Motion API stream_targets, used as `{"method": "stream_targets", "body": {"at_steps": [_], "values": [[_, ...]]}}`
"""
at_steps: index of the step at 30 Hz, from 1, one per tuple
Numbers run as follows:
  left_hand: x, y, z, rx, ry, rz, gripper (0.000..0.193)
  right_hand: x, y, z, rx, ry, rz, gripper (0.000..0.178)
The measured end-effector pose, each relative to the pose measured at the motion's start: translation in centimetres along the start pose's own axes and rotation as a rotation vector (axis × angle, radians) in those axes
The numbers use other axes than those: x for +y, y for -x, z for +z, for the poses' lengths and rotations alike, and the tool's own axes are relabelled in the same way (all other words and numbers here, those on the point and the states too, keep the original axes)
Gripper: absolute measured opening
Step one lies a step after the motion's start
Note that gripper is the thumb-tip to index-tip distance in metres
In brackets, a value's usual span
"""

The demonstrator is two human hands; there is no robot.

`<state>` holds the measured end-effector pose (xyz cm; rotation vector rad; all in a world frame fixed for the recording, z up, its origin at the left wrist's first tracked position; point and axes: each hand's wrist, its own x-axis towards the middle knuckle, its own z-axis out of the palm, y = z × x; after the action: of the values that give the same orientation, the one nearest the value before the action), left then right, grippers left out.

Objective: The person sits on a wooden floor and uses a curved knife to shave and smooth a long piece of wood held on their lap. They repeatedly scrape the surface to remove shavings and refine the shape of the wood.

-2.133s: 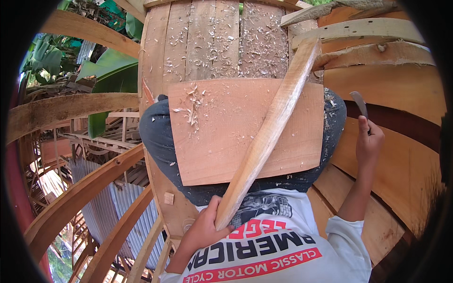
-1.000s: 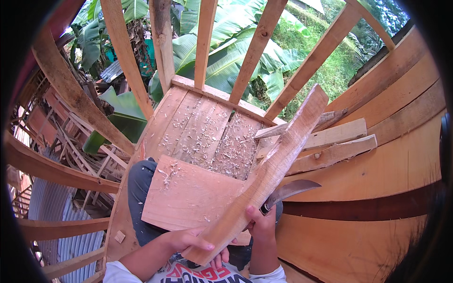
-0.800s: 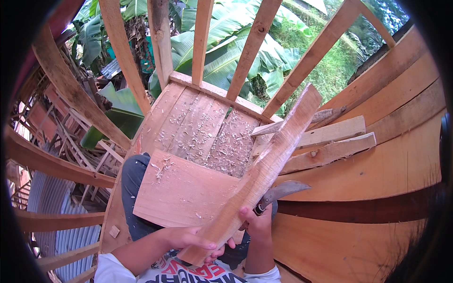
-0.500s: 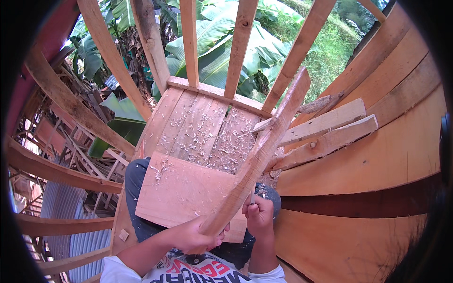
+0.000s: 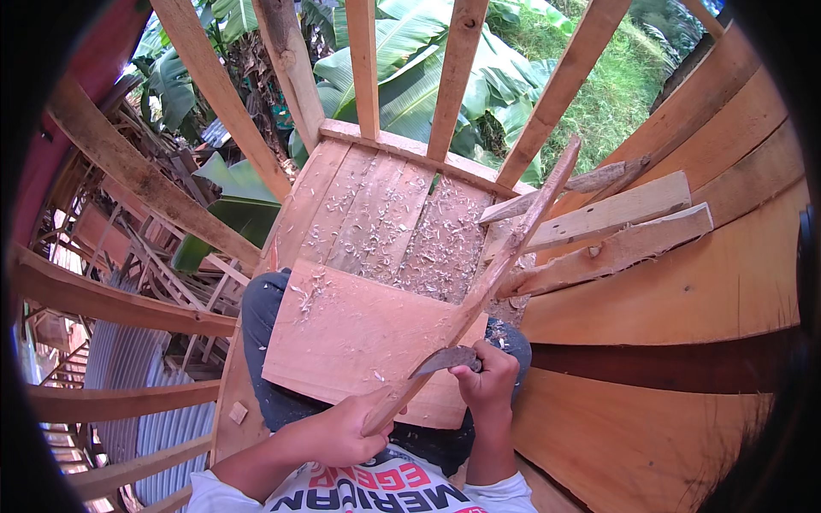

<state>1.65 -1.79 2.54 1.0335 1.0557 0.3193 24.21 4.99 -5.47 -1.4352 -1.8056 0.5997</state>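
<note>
My left hand [image 5: 344,424] is wrapped round the lower end of a long, narrow piece of wood [image 5: 489,280], which slants up and away to the right. In my right hand [image 5: 489,381] is a knife with a dark, curved blade [image 5: 445,360]. The blade lies across the wood a little above my left hand, its tip pointing left; the handle is mostly hidden in my fist. Across my lap rests a flat, wide board [image 5: 351,338], with a few curled shavings on it. The long piece passes over this board's right part.
Wood shavings [image 5: 445,231] litter the plank floor beyond my knees. Two rough wooden pieces [image 5: 611,211] lean at the right, beside a curved wall of boards [image 5: 658,295]. Upright slats [image 5: 455,77] stand ahead and to the left, with banana leaves behind. A small wood block [image 5: 238,413] lies at my left.
The long wooden piece has turned to show a narrower side. The knife has come from mostly hidden behind the wood to across it, and my right hand is slightly farther right.
</note>
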Motion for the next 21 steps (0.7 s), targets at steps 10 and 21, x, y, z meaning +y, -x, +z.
{"method": "stream_targets", "body": {"at_steps": [10,21], "values": [[-0.4,1.2,0.3,-0.024,0.03,-0.059,0.045,0.6,-0.4,0.1,0.043,0.059,-0.062,0.076],[0.3,2.3,0.4,-0.013,0.024,-0.12,0.04,0.5,-0.2,0.1,0.068,0.069,-0.062,0.075]]}}
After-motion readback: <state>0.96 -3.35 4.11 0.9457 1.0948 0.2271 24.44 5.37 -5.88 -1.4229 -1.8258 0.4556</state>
